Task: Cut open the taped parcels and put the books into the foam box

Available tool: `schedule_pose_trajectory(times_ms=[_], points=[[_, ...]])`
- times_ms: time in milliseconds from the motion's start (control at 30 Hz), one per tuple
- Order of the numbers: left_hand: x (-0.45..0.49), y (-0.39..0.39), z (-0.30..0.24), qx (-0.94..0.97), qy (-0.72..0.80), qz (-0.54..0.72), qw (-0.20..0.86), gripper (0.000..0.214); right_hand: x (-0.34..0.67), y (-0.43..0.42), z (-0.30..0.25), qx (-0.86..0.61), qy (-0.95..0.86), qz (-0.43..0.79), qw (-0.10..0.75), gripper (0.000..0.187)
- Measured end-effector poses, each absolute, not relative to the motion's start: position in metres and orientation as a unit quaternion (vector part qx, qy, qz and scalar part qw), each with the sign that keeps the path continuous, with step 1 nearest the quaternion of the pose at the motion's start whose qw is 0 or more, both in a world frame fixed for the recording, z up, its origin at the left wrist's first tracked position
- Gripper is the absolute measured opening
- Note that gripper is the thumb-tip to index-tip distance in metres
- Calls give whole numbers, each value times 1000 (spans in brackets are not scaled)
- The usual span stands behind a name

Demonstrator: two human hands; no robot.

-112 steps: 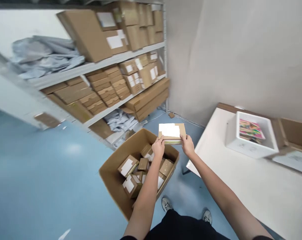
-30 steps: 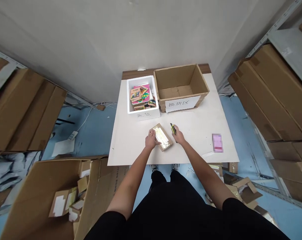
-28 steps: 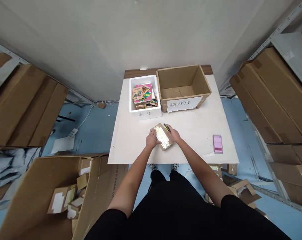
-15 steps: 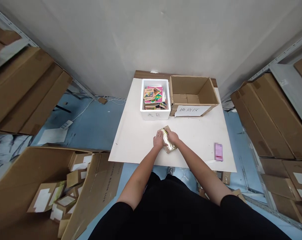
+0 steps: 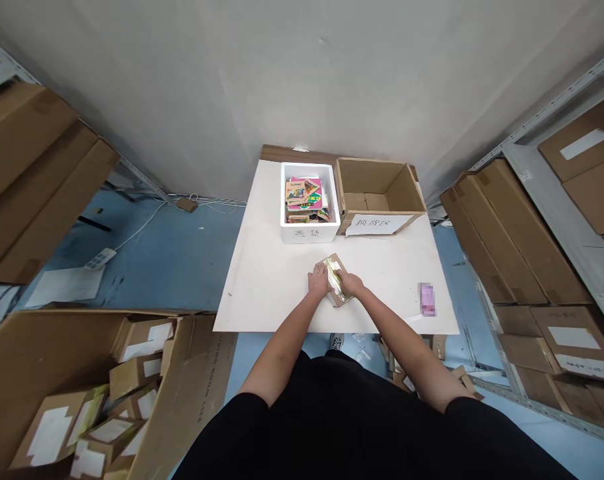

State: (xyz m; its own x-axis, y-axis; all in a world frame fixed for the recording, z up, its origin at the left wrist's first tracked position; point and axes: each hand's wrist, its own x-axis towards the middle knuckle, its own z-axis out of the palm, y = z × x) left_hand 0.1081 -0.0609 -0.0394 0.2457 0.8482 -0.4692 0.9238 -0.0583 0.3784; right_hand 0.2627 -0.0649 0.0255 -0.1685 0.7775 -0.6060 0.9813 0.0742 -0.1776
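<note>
A small cardboard box (image 5: 333, 262) with shiny clear-yellow tape along its top lies on the white table near its front edge. My left hand (image 5: 319, 281) grips its left side, fingers over the edge. On the tape at the right side is my right hand (image 5: 351, 283), its fingers closed; whatever is between them is too small to make out. Behind the box stands a white foam box (image 5: 309, 233) with several colourful small packs (image 5: 306, 195) inside. Beside it is an open cardboard box (image 5: 377, 170) with a handwritten paper label (image 5: 377, 225) on its front.
A pink blurred item (image 5: 427, 299) lies at the table's right. Down on the left, a large carton (image 5: 182, 373) holds several small taped boxes (image 5: 57, 427). Shelves with cardboard boxes (image 5: 512, 227) flank both sides. A cable and power strip (image 5: 101, 259) lie on the blue floor.
My right hand has moved slightly down along the tape on the small box. My left hand stays on its left side. The whole view has shifted a little.
</note>
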Motion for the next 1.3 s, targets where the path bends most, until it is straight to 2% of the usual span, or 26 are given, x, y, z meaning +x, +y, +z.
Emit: schedule_pose_trajectory(times_ms=[200,433,500,600,667,733,800,933,1133,1233,1300], points=[[111,-62,-37,733,610,-59,294,117,289,-109,38,613,698,-294,226,59],[130,-54,-30,759,581,-145,256,121,334,-149,47,587,680,-340,278,60],[131,-52,-29,767,573,-131,257,122,352,-155,45,610,669,-346,245,55],[123,-54,-30,775,562,-92,273,124,367,-160,31,710,617,-321,108,58],[114,-57,-30,778,554,-94,281,119,364,-157,15,764,562,-316,24,69],[106,-61,-29,782,546,-117,277,111,354,-152,-2,788,512,-341,-23,85],[101,-69,-27,777,556,-133,264,105,341,-144,-17,795,481,-366,-51,94],[105,-98,-24,730,631,-128,228,105,330,-121,-35,796,472,-367,-93,97],[131,-153,-34,659,723,-120,168,90,329,-73,-39,791,475,-374,-97,110],[137,-159,-41,651,738,-107,141,79,325,-61,-40,774,492,-383,-109,111],[135,-155,-43,677,717,-86,141,77,329,-63,-44,749,514,-396,-136,105]])
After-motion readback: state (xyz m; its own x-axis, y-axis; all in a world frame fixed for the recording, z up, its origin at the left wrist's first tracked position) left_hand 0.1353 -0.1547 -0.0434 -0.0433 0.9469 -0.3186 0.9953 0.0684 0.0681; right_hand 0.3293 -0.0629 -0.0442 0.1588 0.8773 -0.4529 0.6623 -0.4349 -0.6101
